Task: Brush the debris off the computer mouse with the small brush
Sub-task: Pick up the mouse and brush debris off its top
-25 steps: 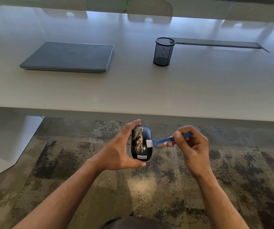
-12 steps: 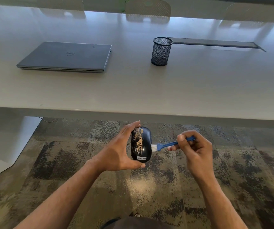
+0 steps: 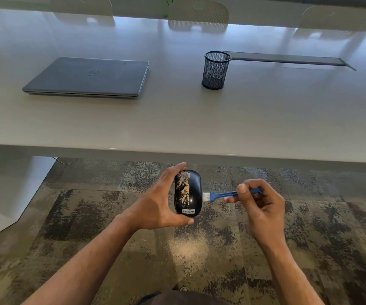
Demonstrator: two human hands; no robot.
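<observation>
Pale grey and glossy, the worktop (image 3: 177,119) is filling the far half of the view, its near edge running just beyond the hands. Mottled brown and black carpet (image 3: 310,227) is spreading beneath, with a pale dusting of fallen debris (image 3: 188,245) lying on it below the hands. Perforated chair backs (image 3: 198,16) are standing along the far side of the worktop. A closed grey laptop (image 3: 87,77) is lying on the left, a round logo on its lid too blurred to read with certainty. A long dark cable slot (image 3: 287,59) is running along the far right, and a black mesh pen cup (image 3: 216,70) is standing upright at the slot's left end.

Nearer than the worktop's edge and above the carpet, the left hand (image 3: 157,201) is gripping the computer mouse (image 3: 187,193) lengthwise, fingertips at its far end and thumb under its near end. The mouse is black, speckled with tan debris down its left half, and is carrying a white label reading "Lenovo" at its near end. The right hand (image 3: 263,203) is pinching the blue handle of the small brush (image 3: 224,194) between thumb and curled fingers. The white bristles are pointing left, touching the mouse's right side.
</observation>
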